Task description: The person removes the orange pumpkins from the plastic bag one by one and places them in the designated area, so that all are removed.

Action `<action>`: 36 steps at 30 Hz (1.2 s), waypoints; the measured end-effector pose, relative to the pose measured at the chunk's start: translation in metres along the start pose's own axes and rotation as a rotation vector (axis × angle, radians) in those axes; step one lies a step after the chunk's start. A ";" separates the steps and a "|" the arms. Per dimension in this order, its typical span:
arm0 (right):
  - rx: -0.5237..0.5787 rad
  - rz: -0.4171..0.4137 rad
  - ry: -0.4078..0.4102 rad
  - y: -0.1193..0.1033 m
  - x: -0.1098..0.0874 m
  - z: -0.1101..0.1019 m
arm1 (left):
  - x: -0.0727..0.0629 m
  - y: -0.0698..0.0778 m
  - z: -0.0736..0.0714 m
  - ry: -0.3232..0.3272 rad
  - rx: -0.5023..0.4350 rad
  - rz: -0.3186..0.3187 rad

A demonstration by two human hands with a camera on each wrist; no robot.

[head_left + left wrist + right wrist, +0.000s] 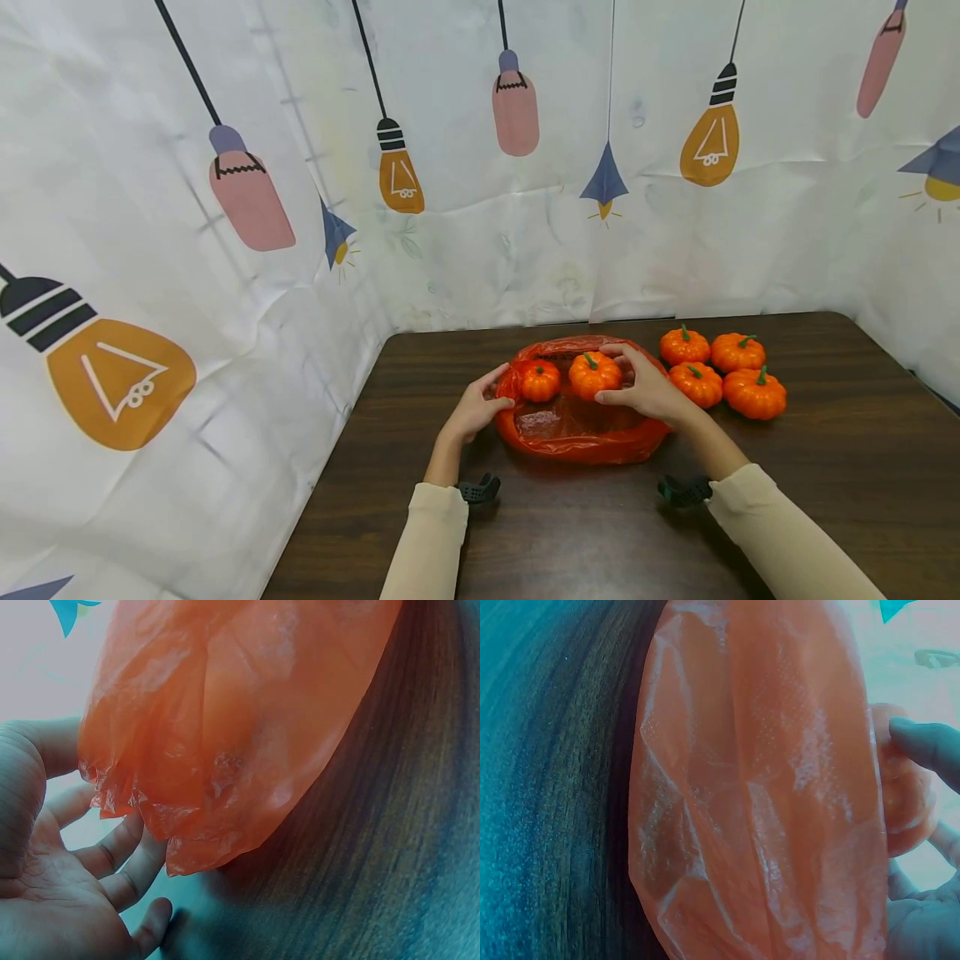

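An orange-red plastic bag point(585, 446) sits on the table with its mouth spread wide. One small orange pumpkin point(540, 382) is inside it, toward the left. My right hand point(645, 385) grips another small pumpkin point(595, 375) between thumb and fingers, over the bag's opening. In the right wrist view, the bag's side point(757, 787) covers part of that held pumpkin point(904, 787). At the bag's left rim, my left hand point(477, 407) holds the plastic, thumb on one side and fingers on the other. The left wrist view shows its fingertips partly behind the crumpled bag edge point(172, 817).
Several more small pumpkins point(755, 393) with green stems stand grouped to the right of the bag on the dark wood table point(570, 533). A white cloth point(480, 250) printed with lamps hangs behind and along the left side. Each wrist wears a dark band point(480, 489).
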State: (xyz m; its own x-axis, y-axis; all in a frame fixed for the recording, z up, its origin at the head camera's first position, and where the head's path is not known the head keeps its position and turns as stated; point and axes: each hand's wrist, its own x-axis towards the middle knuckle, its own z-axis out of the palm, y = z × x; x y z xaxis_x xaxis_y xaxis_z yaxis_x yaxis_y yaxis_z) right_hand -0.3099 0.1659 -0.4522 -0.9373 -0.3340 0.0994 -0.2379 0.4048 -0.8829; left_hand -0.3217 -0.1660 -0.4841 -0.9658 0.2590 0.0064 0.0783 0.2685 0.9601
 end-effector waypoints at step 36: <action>-0.070 -0.014 0.022 -0.011 -0.042 -0.025 | -0.001 0.001 0.000 0.002 0.001 -0.009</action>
State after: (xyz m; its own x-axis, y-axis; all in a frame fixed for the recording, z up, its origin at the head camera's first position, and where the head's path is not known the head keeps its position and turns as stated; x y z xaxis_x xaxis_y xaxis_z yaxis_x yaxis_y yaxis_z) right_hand -0.2737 0.1964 -0.4351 -0.9391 -0.3214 0.1218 -0.2671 0.4594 -0.8471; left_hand -0.3210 -0.1656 -0.4832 -0.9671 0.2544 -0.0020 0.0695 0.2715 0.9599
